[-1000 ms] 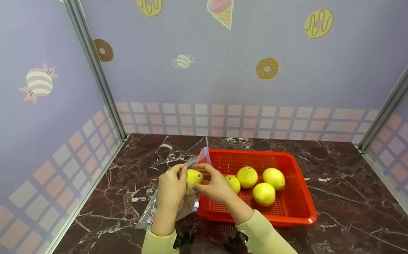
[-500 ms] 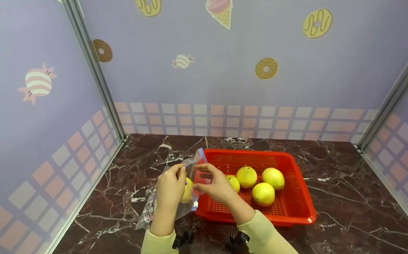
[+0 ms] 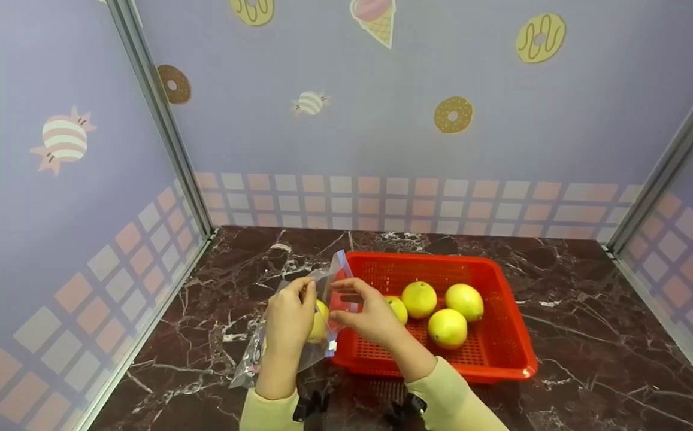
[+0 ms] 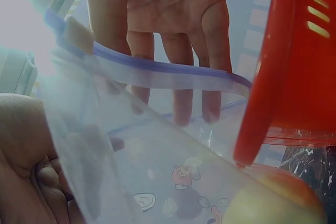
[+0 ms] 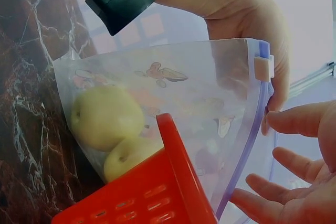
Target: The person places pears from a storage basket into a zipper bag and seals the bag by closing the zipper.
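Head view: the left hand grips the edge of a clear plastic zip bag. The right hand is at the bag's mouth, fingers spread and grasping nothing. Between the hands, a round yellow fruit sits inside the bag. Right of the right hand, a red rectangular perforated plastic basket holds four similar fruits. A dark, white-veined marble tabletop lies beneath.

Left wrist view: the right hand's fingers hang straight behind the bag's purple zip strip, reaching down at the mouth. Near the thumb is a cream slider. The left hand's curled fingers show through hazy film; their exact hold is hard to make out here. The likely risk is the mouth collapsing should the left hand's pinch loosen, since the right hand seems to carry little of the weight.

Right wrist view: two fruits rest low in the bag, well below the left hand's fingertips. The right thumb reaches the zip strip close to those fingertips. The basket's rim overlaps the film below the hands; whether they touch, I cannot tell. A sideways pull could snag film on that rim, and a tilt toward the right hand could roll fruit out.
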A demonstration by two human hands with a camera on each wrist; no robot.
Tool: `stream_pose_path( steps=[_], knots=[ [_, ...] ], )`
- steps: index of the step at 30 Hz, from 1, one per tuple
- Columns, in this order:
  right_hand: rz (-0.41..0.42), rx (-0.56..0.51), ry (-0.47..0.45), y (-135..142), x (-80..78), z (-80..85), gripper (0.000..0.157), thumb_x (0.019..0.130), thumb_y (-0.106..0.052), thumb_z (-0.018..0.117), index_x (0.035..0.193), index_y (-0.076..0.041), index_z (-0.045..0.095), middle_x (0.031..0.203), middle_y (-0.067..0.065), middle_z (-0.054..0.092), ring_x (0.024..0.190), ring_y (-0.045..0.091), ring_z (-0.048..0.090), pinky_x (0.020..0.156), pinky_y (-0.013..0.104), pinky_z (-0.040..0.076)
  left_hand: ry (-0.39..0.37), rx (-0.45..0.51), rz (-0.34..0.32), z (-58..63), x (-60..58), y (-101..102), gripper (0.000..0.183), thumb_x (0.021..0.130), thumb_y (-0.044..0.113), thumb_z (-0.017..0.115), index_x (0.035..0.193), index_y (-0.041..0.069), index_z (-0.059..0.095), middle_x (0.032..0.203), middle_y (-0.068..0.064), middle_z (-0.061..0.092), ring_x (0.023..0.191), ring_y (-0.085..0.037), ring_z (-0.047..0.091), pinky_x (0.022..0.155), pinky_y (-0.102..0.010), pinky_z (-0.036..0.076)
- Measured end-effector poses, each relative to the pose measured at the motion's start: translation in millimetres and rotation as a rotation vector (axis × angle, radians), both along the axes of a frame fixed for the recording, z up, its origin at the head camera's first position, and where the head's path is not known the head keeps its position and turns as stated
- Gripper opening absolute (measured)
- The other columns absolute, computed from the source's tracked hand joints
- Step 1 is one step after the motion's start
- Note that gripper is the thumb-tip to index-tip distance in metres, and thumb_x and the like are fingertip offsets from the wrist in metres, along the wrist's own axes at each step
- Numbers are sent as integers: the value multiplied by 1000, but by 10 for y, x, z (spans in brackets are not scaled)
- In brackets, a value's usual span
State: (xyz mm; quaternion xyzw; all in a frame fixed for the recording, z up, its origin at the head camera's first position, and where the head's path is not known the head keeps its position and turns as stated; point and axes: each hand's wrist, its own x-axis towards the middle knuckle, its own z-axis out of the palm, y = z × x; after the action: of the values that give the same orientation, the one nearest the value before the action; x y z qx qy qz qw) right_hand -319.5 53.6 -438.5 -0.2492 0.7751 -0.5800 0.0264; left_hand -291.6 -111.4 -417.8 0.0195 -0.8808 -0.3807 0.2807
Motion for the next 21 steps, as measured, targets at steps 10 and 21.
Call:
stream_pose_path(
  steps=[10,21],
  knots=[
    [5,43,33,45,55,32,40,94,-9,73,130,1,60,137,25,61,130,49,56,104,64,48,-3,-6,6,-2,0,0,17,98,14,66,104,4,78,70,-5,65,65,-21,57,64,-43,51],
    [-20,74,67,125,110,28,40,94,-10,72,132,-1,61,138,20,63,127,46,59,102,61,51,1,6,-3,-13,-6,-9,17,98,12,65,104,3,78,72,-8,68,63,-18,54,62,-40,50]
  ],
)
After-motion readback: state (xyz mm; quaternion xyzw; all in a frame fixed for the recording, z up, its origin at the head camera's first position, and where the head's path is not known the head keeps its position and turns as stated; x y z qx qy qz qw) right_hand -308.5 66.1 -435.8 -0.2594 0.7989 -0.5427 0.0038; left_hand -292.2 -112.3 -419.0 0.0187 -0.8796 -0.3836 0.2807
